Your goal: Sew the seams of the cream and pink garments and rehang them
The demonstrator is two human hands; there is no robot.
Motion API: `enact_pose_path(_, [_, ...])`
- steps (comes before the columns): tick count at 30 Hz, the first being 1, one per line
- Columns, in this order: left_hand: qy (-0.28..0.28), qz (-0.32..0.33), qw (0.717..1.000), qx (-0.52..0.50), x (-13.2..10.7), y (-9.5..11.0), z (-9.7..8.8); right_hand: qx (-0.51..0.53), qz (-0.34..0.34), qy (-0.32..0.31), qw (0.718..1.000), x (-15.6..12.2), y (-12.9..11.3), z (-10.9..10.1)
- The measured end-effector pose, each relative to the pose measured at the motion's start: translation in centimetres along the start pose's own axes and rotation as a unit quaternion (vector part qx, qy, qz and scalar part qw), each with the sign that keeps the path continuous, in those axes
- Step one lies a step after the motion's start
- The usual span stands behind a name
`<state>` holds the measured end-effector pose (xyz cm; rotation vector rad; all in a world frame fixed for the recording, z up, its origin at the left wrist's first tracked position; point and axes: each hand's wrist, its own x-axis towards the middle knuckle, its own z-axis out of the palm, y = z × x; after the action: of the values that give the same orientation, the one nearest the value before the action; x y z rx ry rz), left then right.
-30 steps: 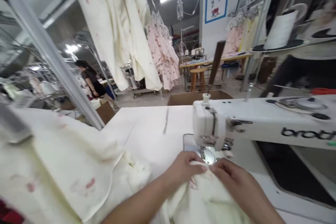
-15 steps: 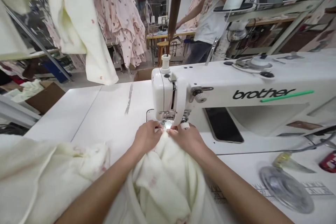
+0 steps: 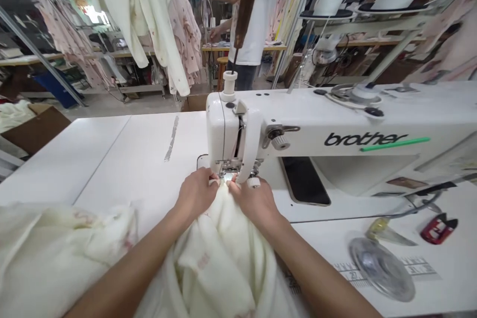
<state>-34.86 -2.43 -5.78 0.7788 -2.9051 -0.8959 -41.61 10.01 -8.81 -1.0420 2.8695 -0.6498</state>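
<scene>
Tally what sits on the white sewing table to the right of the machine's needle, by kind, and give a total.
Red thread snips: 1
Clear round disc: 1
Yellowish clear piece: 1
Printed ruler strip: 1
Total: 4

Beyond this tally, left hand and right hand pinch the cream fabric at the presser foot of the sewing machine.

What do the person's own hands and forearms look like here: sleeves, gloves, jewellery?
Both forearms are bare as far as the bottom edge of the picture, with no sleeve in view. The left hand and right hand wear no gloves, and no ring, watch or bracelet shows.
</scene>
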Motion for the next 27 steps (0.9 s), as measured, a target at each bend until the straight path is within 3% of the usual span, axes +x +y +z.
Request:
enact_pose_path(12, [0.001, -0.008, 1.0, -0.011, 0.2, 0.3, -0.2, -0.032, -0.006, 0.018, 0.999, 0.1, -0.1, 0.8])
enact_pose_path(27, [0.021, 0.007, 1.0, 0.011, 0.7, 0.0, 0.1, 0.01, 0.027, 0.019, 0.999, 0.6, -0.1, 1.5])
